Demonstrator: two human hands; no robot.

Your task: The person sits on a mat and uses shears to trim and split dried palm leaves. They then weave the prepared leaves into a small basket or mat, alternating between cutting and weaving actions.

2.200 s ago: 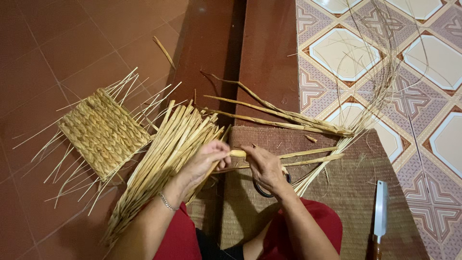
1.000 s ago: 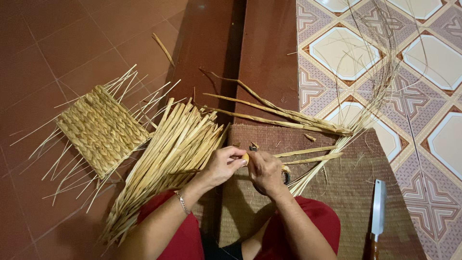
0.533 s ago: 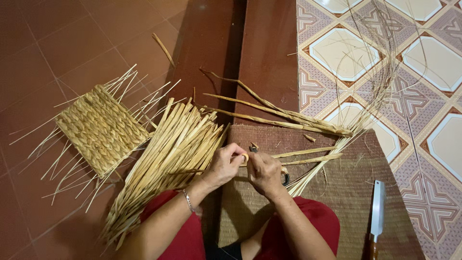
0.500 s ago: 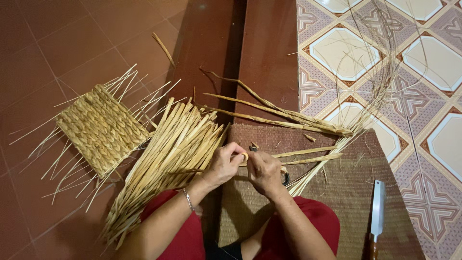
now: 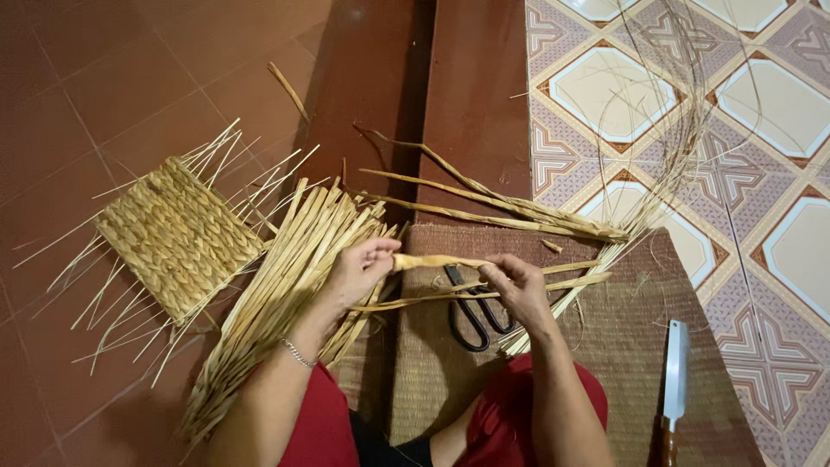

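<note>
Head | red tile floor (image 5: 104, 78) | patterned tiles (image 5: 761, 112) | woven mat (image 5: 622, 363)

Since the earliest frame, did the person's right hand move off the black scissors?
Yes: right hand shifted right of black scissors, uncovering them.

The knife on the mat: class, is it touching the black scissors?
Apart. The head view shows the knife at the mat's right edge, with bare mat between it and the scissors.
</note>
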